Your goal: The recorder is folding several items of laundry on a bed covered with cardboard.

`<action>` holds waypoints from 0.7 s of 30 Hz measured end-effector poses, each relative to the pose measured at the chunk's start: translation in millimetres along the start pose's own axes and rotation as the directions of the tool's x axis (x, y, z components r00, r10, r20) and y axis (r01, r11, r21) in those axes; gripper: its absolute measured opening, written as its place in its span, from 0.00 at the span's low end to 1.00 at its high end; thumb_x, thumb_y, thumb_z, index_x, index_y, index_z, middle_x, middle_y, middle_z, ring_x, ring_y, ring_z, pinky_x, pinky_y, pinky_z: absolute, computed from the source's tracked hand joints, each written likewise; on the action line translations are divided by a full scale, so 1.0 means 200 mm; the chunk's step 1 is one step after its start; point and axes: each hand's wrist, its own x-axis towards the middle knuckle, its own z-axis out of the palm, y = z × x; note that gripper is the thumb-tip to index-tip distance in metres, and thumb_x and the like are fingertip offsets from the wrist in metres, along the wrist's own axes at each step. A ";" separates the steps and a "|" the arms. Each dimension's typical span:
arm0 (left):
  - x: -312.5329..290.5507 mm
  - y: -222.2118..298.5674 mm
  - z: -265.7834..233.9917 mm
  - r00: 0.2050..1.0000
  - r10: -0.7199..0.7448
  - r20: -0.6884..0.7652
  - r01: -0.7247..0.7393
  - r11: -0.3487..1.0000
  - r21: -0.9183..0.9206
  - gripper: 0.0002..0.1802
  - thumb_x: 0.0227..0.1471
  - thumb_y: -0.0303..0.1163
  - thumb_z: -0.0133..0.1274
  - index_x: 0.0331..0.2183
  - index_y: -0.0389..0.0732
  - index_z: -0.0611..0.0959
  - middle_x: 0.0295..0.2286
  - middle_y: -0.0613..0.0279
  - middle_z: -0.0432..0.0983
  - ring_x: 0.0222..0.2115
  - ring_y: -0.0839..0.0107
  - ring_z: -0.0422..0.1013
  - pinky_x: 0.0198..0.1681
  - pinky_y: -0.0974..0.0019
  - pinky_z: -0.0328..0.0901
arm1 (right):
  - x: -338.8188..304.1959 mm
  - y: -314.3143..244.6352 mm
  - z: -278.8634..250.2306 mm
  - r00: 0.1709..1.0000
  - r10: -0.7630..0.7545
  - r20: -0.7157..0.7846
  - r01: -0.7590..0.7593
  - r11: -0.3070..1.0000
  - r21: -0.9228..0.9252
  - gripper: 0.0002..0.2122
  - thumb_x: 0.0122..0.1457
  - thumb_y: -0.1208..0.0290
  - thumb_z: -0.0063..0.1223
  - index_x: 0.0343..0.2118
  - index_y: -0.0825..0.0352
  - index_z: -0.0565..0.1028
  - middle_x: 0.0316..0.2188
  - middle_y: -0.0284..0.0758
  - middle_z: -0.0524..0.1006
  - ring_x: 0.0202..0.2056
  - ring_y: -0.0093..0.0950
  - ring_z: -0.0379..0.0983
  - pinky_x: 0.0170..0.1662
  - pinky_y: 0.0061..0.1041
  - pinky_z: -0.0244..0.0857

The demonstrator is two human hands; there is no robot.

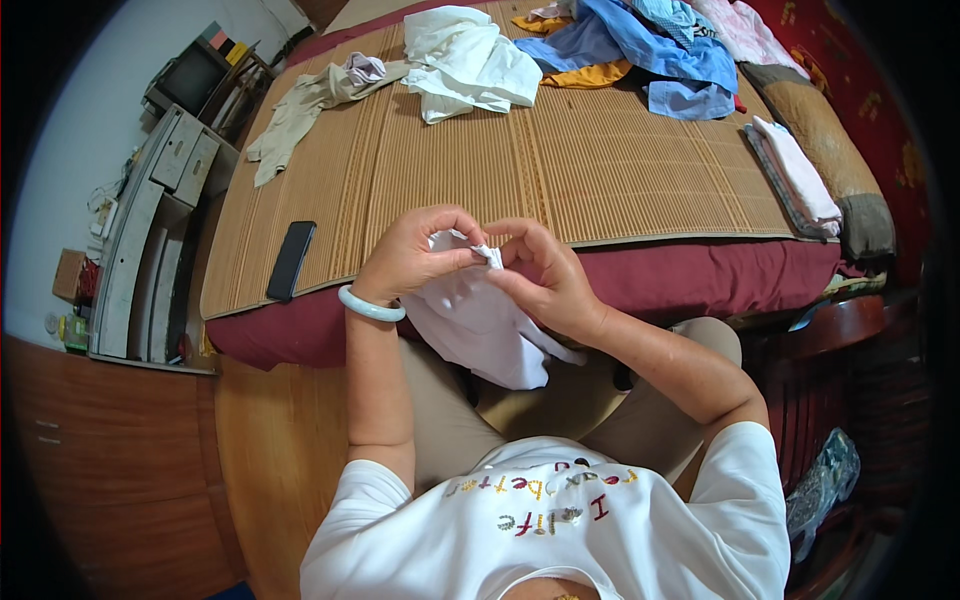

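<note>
Fingers (456,261) of my left hand (408,262) and right hand (560,292): pinching a bunched part of one white garment (473,325), hung before the bed (600,195); present step, seemingly, working that bunch; next move wants steady pinches.

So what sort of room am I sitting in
Probably a bedroom: there's a wide bed with a slatted mat on top, and what looks like a pillow along its right side.

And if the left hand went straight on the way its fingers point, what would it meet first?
Past the white cloth it pinches, the left hand would probably meet the right hand; exact depth is unclear.
</note>
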 end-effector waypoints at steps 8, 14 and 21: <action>0.02 -0.01 -0.01 0.992 0.122 0.038 -0.119 0.990 -0.075 0.06 0.45 0.23 0.63 0.29 0.37 0.82 0.34 0.60 0.77 0.39 0.70 0.73 0.46 0.67 0.66 | 0.02 0.04 0.01 0.996 0.074 -0.050 -0.059 0.966 0.251 0.14 0.64 0.80 0.49 0.52 0.68 0.68 0.30 0.27 0.72 0.32 0.12 0.68 0.33 0.14 0.64; 0.00 0.00 -0.02 0.989 0.129 0.069 -0.125 0.991 -0.058 0.07 0.42 0.22 0.63 0.29 0.37 0.83 0.34 0.61 0.77 0.39 0.69 0.73 0.45 0.66 0.66 | 0.00 0.03 0.02 0.992 0.122 -0.007 -0.114 0.942 0.314 0.15 0.63 0.81 0.49 0.52 0.67 0.66 0.29 0.26 0.72 0.30 0.12 0.68 0.32 0.13 0.63; 0.00 0.02 -0.02 0.988 0.133 0.076 -0.128 0.989 -0.072 0.08 0.42 0.22 0.63 0.29 0.37 0.83 0.36 0.59 0.78 0.40 0.68 0.73 0.47 0.66 0.66 | 0.00 0.01 0.03 0.993 0.122 -0.010 -0.114 0.950 0.289 0.15 0.63 0.83 0.48 0.52 0.68 0.65 0.33 0.30 0.74 0.36 0.15 0.71 0.42 0.17 0.66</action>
